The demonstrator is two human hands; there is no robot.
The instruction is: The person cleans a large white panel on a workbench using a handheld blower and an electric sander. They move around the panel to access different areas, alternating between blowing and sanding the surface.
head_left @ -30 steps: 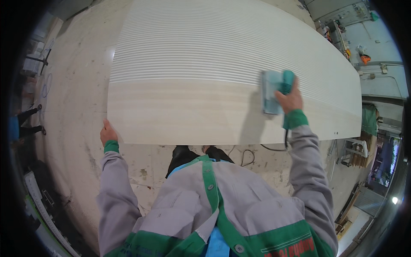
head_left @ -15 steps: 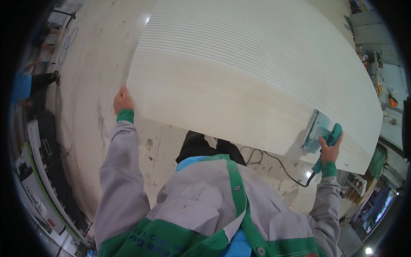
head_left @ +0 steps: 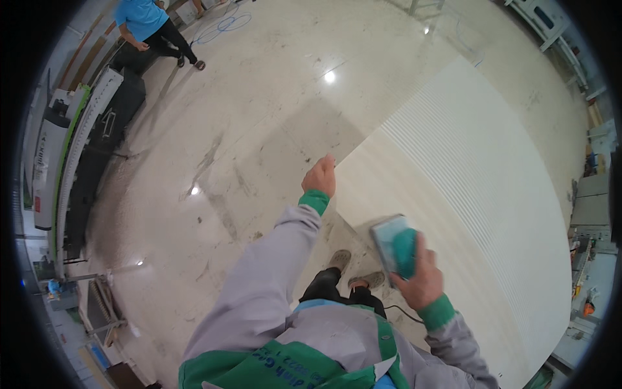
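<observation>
A large pale panel [head_left: 414,194] spreads out in front of me, with a ridged field [head_left: 447,139] and a smooth band nearer my body. My left hand [head_left: 319,177] is closed on the panel's left edge near its corner, its fingertips partly hidden. In my right hand [head_left: 424,279] is a teal electric sander [head_left: 404,251], its flat rectangular pad resting on the smooth band near the panel's front edge. The sander is slightly blurred. Its dark cord [head_left: 405,313] runs down beside my legs.
Below the panel lies a pale, stained floor [head_left: 214,214], where my shoes [head_left: 340,260] stand. A long machine with a green strip [head_left: 76,139] lines the left side. Another person in a blue shirt [head_left: 141,19] stands at the far left. Blue hose [head_left: 223,24] lies near them.
The sander in my right hand has moved left along the smooth band, closer to my left hand. My left hand keeps to the panel's left edge. My view has turned left.
</observation>
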